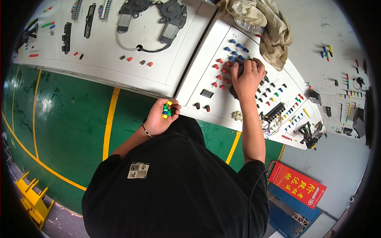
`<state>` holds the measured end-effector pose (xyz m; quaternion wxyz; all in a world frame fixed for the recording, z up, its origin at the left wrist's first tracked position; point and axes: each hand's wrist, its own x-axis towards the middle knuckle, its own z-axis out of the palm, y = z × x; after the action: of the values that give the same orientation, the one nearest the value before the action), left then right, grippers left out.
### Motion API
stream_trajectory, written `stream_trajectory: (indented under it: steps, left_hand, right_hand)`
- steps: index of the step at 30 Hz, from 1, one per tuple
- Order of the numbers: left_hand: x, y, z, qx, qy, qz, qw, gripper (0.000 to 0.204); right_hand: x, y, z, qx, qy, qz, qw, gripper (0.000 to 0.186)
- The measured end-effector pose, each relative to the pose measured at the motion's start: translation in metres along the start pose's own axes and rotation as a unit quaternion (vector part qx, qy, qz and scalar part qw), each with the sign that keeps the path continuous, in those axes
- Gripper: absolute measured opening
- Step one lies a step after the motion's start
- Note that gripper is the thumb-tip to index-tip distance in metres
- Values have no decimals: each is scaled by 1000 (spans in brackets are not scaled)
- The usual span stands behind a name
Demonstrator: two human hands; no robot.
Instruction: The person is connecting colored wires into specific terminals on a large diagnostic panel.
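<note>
My left hand is cupped, palm up, in front of the white panel's left corner. It holds several small plastic pieces in yellow, green, blue and red. Over the middle of the white panel, my right hand reaches down with bent fingers. A dark part shows beneath and beside it; what the fingertips grip is hidden. Around this hand stand blue terminal posts, red terminal posts and black ones.
A crumpled tan cloth lies at the panel's far edge. To the left, another white bench carries two motors with cables. Right of my arm sit a black connector strip with loose wires and a black mechanism. A small display is set into the panel.
</note>
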<state>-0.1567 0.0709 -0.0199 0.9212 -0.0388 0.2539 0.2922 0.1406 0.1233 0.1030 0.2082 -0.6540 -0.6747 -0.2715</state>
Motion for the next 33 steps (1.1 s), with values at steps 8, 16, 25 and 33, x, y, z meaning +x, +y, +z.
stream_trajectory:
  steps: [8, 16, 25, 33]
  left_hand:
    - [1, 0, 0, 9, -7, 9, 1000, 27]
    - [4, -1, -3, 29, -21, 12, 999, 23]
    - [4, 0, -4, 28, -7, 6, 1000, 22]
    - [3, 0, -4, 29, -8, 7, 1000, 22]
  right_hand:
    - [1, 0, 0, -5, -8, -16, 1000, 19]
    - [1, 0, 2, -7, -3, -24, 1000, 18]
    - [0, 2, 1, -6, -6, -13, 1000, 20]
    - [-1, 2, 2, -7, -9, -4, 1000, 22]
